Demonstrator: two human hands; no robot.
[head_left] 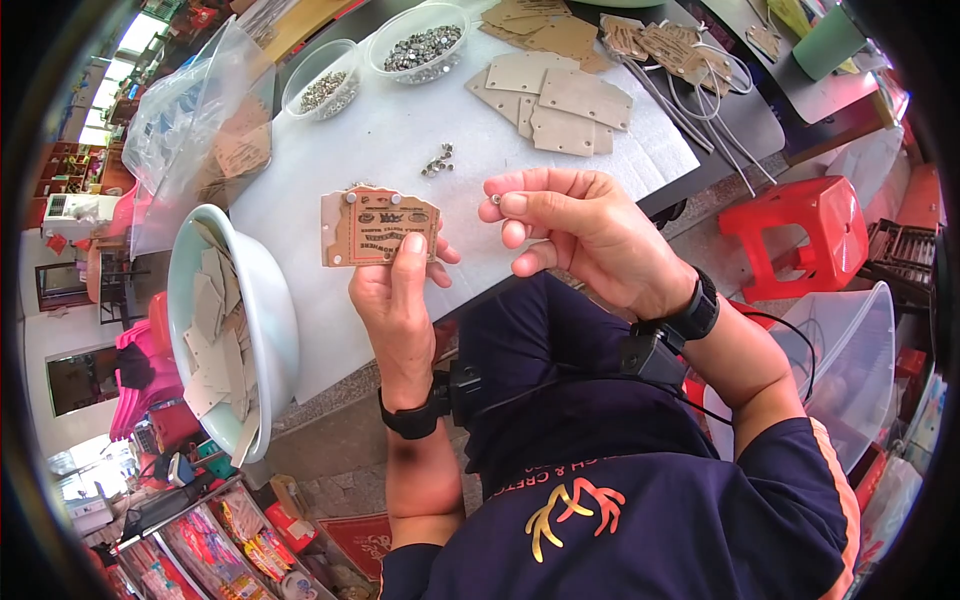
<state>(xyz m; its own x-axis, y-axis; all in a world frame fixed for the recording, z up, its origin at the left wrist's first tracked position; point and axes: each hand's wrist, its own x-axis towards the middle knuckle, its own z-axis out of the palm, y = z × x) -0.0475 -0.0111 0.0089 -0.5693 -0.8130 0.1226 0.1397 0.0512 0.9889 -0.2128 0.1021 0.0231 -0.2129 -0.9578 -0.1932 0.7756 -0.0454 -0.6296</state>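
- The left hand (pixel 393 305) grasps a printed brown card (pixel 378 232), its thumb pressed across the front; the card is held up over the table (pixel 300 190), two silvery studs (pixel 396 199) near its upper edge.
- The right hand (pixel 600 225) pinches a tiny metal piece (pixel 496 199) between thumb and forefinger, just right of the card and apart from it.
- Beyond the hands, a small cluster of metal pieces (pixel 437 160) lies on the table.
- Farther back stand two clear tubs of small metal parts, near overlapping tan plates (pixel 580 95).
- At the left, a pale blue bowl (pixel 272 310) holds more tan pieces (pixel 212 300).
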